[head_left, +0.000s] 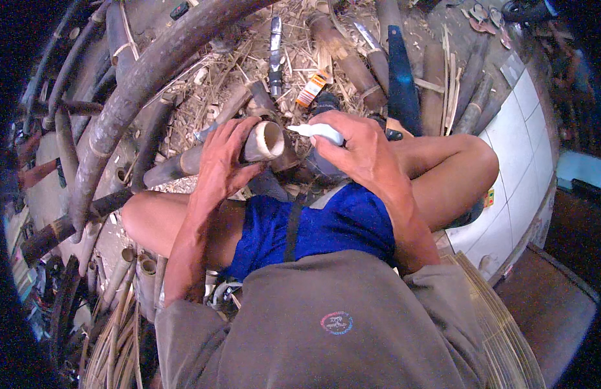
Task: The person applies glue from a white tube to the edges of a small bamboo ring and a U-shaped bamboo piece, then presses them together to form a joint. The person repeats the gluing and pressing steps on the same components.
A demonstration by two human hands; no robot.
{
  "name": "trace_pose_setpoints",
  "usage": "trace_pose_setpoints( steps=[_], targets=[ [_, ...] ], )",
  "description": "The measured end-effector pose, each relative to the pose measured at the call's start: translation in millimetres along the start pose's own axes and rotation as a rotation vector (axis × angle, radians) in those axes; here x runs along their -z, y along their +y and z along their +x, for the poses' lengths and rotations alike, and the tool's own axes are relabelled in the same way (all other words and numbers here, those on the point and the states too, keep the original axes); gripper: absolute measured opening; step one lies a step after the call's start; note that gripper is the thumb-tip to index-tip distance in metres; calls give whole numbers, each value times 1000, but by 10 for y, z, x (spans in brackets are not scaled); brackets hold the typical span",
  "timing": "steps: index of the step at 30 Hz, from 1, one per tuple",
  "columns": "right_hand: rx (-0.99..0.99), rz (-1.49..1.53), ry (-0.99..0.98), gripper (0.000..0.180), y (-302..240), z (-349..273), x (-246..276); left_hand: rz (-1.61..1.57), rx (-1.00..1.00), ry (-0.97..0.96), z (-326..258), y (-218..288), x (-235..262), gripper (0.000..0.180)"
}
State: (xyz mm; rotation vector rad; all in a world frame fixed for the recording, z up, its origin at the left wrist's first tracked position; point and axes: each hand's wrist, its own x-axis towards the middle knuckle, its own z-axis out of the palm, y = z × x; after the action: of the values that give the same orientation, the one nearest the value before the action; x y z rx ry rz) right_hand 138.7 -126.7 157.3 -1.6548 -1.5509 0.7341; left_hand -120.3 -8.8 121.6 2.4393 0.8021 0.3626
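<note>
My left hand [226,159] is wrapped round a brown bamboo tube [178,165] lying above my lap, its cut, hollow end turned to the right. In my right hand [360,148] is a small white squeeze bottle [326,133] with a pointed nozzle. The nozzle points left, its tip close to the tube's pale rim; a small gap seems to lie between them. My left palm is hidden behind the back of the hand. Just beyond, an orange and white packet [311,89] lies among bamboo shavings.
A thick bamboo pole [141,81] slants across the left. Farther off lie a knife [276,55], a handsaw [404,81] and several bamboo pieces [346,55]. White tiles [517,162] cover the right side. Thin bamboo strips [115,330] are bundled at lower left.
</note>
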Motion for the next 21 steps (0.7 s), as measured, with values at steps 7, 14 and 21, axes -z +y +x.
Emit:
trace_pose_setpoints(
  steps=[7,14,21],
  targets=[
    [87,-101,-94,22,-63,88,-223,-77,-26,15,12,56,116,82],
    [105,-273,-193,22,-107,158,-306,-8,-24,0,-13,0,34,82],
    [131,-317,-301,24,-164,359,-448,-23,-42,-4,-25,8,54,85]
  ],
)
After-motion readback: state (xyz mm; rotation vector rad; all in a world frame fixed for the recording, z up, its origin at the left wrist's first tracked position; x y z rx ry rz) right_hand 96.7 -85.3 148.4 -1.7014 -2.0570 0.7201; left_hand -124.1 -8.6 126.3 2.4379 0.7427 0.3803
